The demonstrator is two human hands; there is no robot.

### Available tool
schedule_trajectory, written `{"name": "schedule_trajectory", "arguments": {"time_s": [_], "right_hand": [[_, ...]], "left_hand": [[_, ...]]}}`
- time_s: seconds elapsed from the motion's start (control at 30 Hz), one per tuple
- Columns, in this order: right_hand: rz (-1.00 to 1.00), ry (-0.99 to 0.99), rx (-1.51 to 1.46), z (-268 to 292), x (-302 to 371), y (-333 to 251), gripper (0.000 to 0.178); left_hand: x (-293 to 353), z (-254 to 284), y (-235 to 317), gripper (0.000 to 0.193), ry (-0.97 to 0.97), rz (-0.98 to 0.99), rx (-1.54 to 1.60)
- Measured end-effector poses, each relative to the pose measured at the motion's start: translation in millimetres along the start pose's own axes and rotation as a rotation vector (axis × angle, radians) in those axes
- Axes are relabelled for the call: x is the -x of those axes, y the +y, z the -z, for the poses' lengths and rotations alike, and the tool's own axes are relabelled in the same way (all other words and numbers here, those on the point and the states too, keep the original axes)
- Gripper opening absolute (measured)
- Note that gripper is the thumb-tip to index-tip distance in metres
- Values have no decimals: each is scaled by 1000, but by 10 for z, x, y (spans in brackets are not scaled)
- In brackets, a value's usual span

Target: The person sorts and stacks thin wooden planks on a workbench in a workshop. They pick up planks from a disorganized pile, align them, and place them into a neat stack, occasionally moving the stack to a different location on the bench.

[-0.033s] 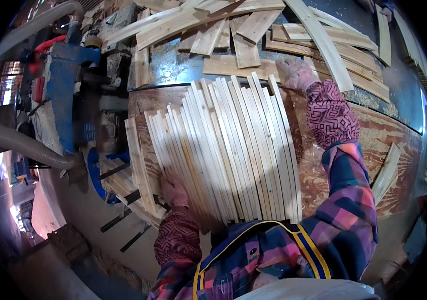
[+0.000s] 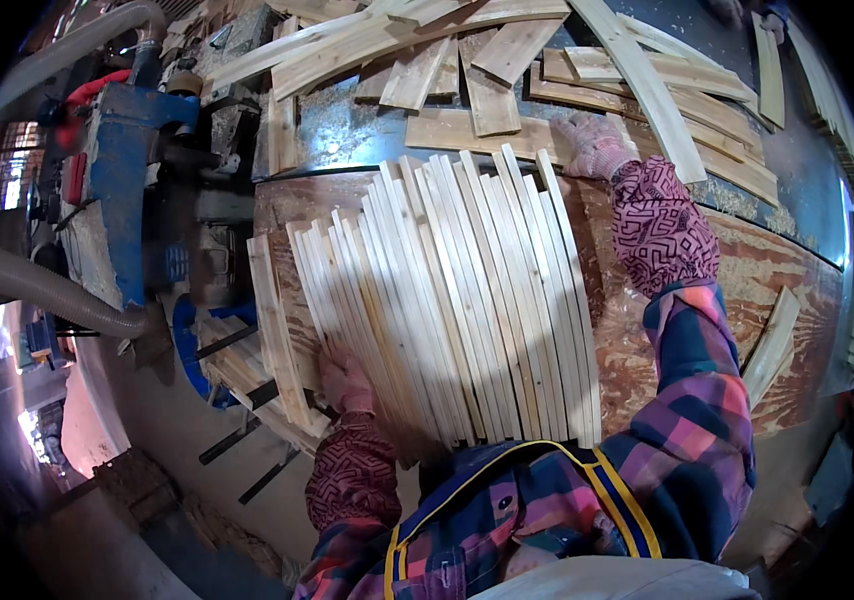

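Touching the wood: my left hand, just below and left of the frame's centre, lies against the left edge of a row of pale wooden strips; I cannot tell whether its fingers grip.
Right hand: well apart from my left, above and right of centre, at the right end of a flat board; its grip I cannot tell either.
Strips: side by side at mid-frame, on a reddish-brown tabletop.
Cuffs: patterned sleeve covers on both my forearms.
Loose boards: heaped across the top of the frame.
Short offcut: right side.
Blue machine: upper left, above a grey hose.
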State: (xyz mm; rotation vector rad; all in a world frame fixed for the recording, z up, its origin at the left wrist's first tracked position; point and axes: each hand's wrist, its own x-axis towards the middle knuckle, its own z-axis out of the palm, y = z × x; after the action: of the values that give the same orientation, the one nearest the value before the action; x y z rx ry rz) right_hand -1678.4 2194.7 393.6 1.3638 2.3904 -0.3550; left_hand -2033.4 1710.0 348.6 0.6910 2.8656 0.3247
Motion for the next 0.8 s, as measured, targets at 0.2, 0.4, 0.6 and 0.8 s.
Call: {"name": "schedule_trajectory", "arguments": {"time_s": [0.2, 0.4, 0.6, 0.8], "right_hand": [[-108, -15, -19, 272, 496, 188, 89], [-92, -133, -1145, -927, 1953, 573, 66], [37, -110, -1417, -2154, 2793, -222, 89], [-59, -375, -773, -1274, 2309, -71, 58]], "left_hand": [[29, 22, 123, 66, -59, 118, 11], [104, 155, 148, 65, -81, 85, -10], [72, -30, -106, 74, 45, -46, 24], [143, 59, -90, 73, -32, 61, 27]]}}
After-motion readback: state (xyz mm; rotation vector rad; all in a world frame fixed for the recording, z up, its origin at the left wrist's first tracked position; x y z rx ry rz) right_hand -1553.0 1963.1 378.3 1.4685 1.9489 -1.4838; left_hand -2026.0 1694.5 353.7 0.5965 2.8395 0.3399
